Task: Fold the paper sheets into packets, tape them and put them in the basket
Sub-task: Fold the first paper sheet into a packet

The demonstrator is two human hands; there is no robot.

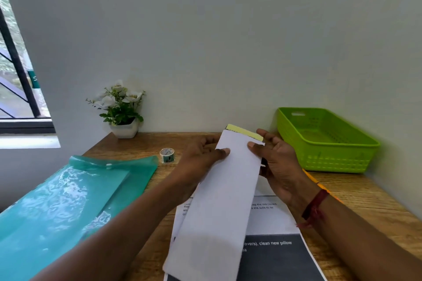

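Fingers curled on both sides. L hand pinches the folded sheet at its left edge, thumb on top, other fingers behind. R hand pinches the right edge near the far corner, thumb on top, palm cupped under. Both have hold of the sheet, nothing else.

Sheet is a long narrow white strip, held up over the table, just above a printed sheet lying flat. Can't tell if the near end touches it. A yellow band shows at the far end.

Step, by judgement: mid-fold, strip made but not yet a packet, no tape on it.

To do it well:
- square the long edges w/ both thumbs before creasing; the layers look slightly offset at the near left.
- lay it down on the table & press the crease, not in the air.
- next fold prob. across the short way, to shorten it.
- tape roll sits left of L hand, near; L hand would have to let go, so R hand should pin the flap first.

Long axis runs near to far, leaning a little right. Far end points at the wall, just left of the green basket; near end points back at the person.
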